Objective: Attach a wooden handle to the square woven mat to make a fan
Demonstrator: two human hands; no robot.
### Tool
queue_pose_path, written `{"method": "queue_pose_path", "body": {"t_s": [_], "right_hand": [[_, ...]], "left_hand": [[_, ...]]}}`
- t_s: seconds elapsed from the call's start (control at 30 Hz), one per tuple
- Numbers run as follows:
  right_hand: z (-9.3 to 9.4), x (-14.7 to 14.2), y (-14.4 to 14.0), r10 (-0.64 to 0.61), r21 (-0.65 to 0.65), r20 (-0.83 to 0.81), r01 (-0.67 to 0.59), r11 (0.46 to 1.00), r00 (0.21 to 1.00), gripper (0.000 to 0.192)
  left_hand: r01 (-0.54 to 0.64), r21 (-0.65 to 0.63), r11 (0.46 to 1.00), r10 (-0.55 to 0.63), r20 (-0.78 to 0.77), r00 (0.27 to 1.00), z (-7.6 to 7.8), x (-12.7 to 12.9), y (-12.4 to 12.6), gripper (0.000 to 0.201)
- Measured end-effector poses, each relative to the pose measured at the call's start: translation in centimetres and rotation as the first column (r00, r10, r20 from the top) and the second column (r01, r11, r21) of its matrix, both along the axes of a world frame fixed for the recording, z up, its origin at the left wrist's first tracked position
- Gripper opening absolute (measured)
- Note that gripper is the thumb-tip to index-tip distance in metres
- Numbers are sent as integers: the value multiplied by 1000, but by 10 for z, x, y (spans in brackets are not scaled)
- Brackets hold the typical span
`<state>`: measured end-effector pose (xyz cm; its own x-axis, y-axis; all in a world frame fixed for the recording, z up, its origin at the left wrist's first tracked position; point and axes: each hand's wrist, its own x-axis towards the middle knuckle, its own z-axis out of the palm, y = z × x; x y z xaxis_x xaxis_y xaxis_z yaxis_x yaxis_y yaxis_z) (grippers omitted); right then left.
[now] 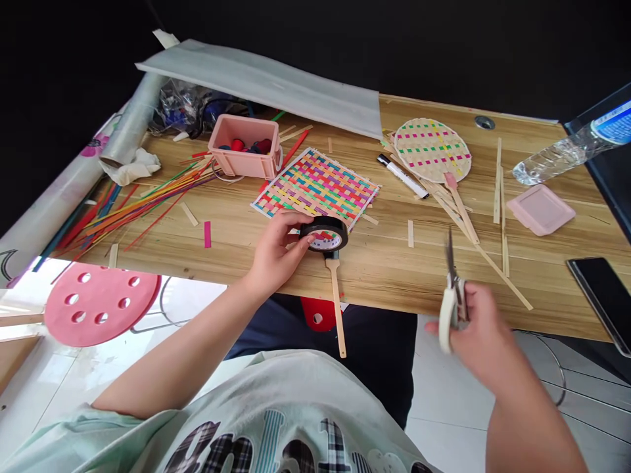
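My left hand [280,253] grips a roll of black tape [336,230] by its left side. Just below the roll is a flat wooden handle [336,305] with black at its top, jutting past the table's front edge. Behind lies a square woven mat [323,184] of coloured strips with a white border; the roll covers its near corner. My right hand [480,335] is closed around scissors [451,276] with white handles, blades pointing up and blurred. Around those handles is a pale ring [447,320], perhaps a tape roll.
A round woven fan [432,150], a marker [401,176] and thin wooden strips lie right of the mat. Coloured strips [148,210] and a pink bin [244,148] are left. A pink case [541,209], bottle [557,154] and phone [601,295] lie far right.
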<state>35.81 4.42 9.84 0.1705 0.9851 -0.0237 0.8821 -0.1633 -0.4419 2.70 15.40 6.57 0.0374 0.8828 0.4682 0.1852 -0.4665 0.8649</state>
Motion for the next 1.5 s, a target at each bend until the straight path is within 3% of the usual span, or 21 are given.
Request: {"method": "queue_pose_path", "body": {"t_s": [0.03,0.17,0.3,0.43,0.6,0.77,1.1,1.5], "right_hand": [[0,-12,-13,41,-90,42,-37,995,998,56],[16,-68,-43,157,-177,270,-111,978,950,47],[32,-109,-35,341,-327,331,-232,916,880,44],[30,-127,-19,400,-331,435,-270,904,807,46],[23,-136,-14,395,-286,476,-286,914,785,49],[24,-141,-8,399,-281,474,-295,913,785,47],[34,-150,9,399,-380,533,-209,901,746,28],[24,-140,4,389,-283,565,-272,920,727,25]], "left_hand": [[14,13,1000,-14,-2,1000,1,0,-1,23],[62,95,994,-57,-56,997,5,1,-4,23],[60,183,981,-49,-68,996,8,0,-5,24],[78,274,959,-44,-129,991,13,0,-5,26],[109,378,919,-41,-182,982,16,-1,-4,26],[155,383,911,-87,-190,978,15,-1,-5,28],[157,386,909,-82,-203,976,16,-1,-5,26],[94,336,937,-58,-115,992,14,-2,-5,28]]}}
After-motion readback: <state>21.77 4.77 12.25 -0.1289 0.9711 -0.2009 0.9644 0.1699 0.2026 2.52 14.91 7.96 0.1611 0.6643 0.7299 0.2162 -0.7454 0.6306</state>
